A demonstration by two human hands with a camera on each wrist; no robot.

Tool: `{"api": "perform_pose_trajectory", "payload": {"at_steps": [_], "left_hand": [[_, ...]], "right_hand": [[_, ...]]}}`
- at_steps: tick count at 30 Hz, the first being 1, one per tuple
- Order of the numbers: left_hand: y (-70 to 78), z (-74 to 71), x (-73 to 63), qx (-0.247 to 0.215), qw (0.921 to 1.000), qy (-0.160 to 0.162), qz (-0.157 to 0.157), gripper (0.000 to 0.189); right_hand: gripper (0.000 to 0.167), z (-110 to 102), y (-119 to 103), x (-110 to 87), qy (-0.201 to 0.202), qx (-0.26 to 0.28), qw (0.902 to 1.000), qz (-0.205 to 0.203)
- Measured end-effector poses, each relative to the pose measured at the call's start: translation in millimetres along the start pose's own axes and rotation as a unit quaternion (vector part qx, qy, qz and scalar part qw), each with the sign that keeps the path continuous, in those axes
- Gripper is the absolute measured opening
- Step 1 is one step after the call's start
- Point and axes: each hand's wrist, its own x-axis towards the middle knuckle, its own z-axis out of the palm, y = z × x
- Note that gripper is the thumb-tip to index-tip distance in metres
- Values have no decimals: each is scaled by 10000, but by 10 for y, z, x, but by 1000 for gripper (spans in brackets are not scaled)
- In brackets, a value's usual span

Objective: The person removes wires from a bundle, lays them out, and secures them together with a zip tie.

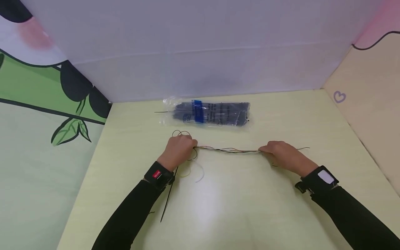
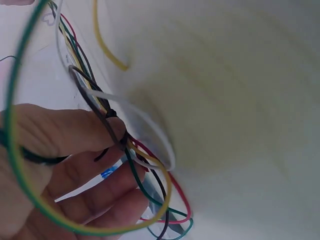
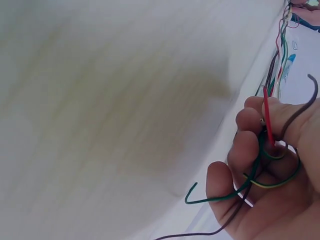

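A bundle of thin coloured wires stretches between both hands over the table. My left hand pinches its left part between thumb and fingers; in the left wrist view, green, yellow, red, white and dark wires loop around the fingers. A small black knot-like piece shows on the bundle by the thumb tip. My right hand grips the other end, with loose red, green and brown wire ends sticking out between its fingers. From beneath the left wrist, a thin black strip slants toward the front.
A clear plastic bag of dark thin strips with a blue label lies at the back of the table. One strip pokes out of its left end. Pale walls enclose the back and sides.
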Motion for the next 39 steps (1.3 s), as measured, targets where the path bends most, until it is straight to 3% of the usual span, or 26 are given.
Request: {"api": "perform_pose_trajectory", "payload": {"at_steps": [7,12,19,34,39], "left_hand": [[-23,15,-15,-101,9993,-344,-56,21],[5,-21,-53,-195,9993,-314,-56,20],[-19,-1,1,-229,9997,-93,-27,20],[-81,11,69,-178,9990,-257,-306,22],[-89,-77,187,-242,9992,-253,-206,21]], "right_hand": [[29,-18,3,23,-61,-21,9999,80],[26,-56,15,5,-272,125,9994,144],[23,-54,69,30,-298,78,9994,134],[30,-70,53,128,-81,-42,9999,58],[27,-182,129,130,-12,-586,9983,70]]}}
